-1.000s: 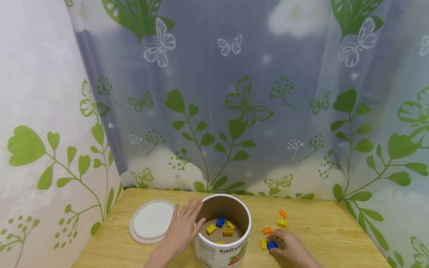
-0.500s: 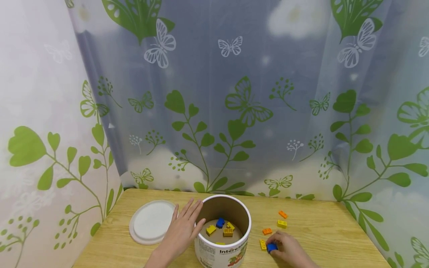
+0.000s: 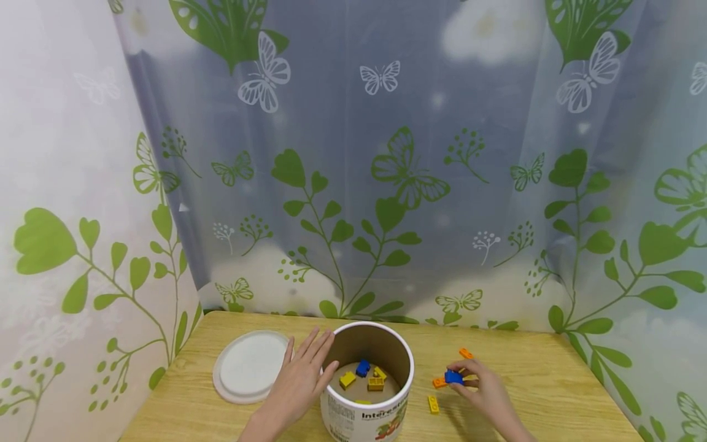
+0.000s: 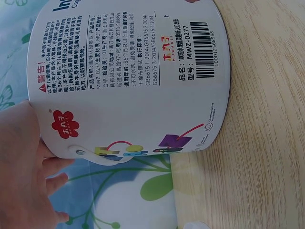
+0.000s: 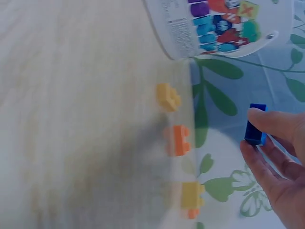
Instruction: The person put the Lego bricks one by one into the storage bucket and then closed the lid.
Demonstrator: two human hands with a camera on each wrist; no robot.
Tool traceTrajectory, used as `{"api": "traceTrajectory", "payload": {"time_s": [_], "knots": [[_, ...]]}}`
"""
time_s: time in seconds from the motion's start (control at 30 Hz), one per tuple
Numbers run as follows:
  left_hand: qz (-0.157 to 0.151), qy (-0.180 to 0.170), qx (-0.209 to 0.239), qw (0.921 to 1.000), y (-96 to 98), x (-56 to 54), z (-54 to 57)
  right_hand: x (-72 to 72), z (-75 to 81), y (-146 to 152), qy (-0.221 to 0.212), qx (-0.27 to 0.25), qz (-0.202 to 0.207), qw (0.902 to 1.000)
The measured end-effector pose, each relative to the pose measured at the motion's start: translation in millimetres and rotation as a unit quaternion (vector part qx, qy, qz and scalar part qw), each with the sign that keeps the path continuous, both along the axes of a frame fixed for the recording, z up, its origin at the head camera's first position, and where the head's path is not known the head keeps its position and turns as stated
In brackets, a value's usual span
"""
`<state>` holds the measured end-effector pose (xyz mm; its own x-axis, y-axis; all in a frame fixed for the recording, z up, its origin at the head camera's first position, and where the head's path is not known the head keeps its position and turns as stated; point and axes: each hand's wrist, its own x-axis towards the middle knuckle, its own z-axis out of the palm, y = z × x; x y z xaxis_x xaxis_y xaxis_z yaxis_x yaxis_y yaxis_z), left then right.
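Pinched between the thumb and fingers of my right hand [image 3: 486,393] is a blue building brick [image 3: 454,377], held above the table. In the right wrist view the blue brick [image 5: 255,125] shows clear of the tabletop. My left hand [image 3: 298,380] lies with straight fingers against the rim of a round white bucket [image 3: 367,423]. Inside the bucket are several yellow bricks [image 3: 347,379] and a blue brick [image 3: 363,368]. Below my right hand a yellow brick [image 3: 433,404] and an orange brick [image 3: 439,382] rest on the table.
A round white lid [image 3: 251,365] lies on the wooden table [image 3: 182,393], left of the bucket. Farther back on the right is another orange brick [image 3: 466,353]; a second loose yellow brick [image 5: 190,194] shows in the right wrist view. A patterned curtain [image 3: 359,184] hangs behind the table.
My right hand has lifted the blue brick off the table, from beside the yellow brick, and moved it a little farther back. My left hand has stayed at the bucket rim.
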<state>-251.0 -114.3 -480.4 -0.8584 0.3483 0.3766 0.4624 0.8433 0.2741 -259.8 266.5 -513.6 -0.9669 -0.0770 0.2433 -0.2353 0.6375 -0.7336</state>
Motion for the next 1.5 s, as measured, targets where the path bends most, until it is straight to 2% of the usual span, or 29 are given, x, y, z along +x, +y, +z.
{"api": "traceTrajectory", "payload": {"time_s": [0.13, 0.33, 0.63, 0.9, 1.23, 1.37, 1.5], "knots": [[0.001, -0.002, -0.003, 1.0000, -0.3, 0.3, -0.1, -1.6, 7.3, -3.1, 0.031, -0.012, -0.027, 0.9991], [0.002, 0.001, 0.000, 1.0000, -0.7, 0.4, -0.3, -5.0, 15.6, -4.9, 0.104, 0.000, -0.026, 0.9942], [0.000, -0.001, 0.000, 1.0000, -2.2, 0.4, -0.6, -13.9, 29.1, -13.5, 0.106, 0.012, -0.022, 0.9940], [0.000, -0.004, -0.004, 1.0000, -3.5, 0.4, -0.4, -24.2, 43.8, -35.7, 0.137, -0.013, 0.015, 0.9904], [-0.002, 0.000, -0.005, 1.0000, -2.3, 0.2, -0.5, -30.6, 63.3, -77.0, 0.159, -0.043, 0.065, 0.9842], [-0.002, 0.000, -0.005, 1.0000, -1.6, 0.4, 0.3, -33.3, 68.5, -95.5, 0.154, -0.052, 0.083, 0.9832], [-0.003, 0.003, -0.001, 1.0000, -1.0, 0.1, 0.1, -35.6, 70.7, -112.1, 0.154, -0.033, 0.108, 0.9816]]}}
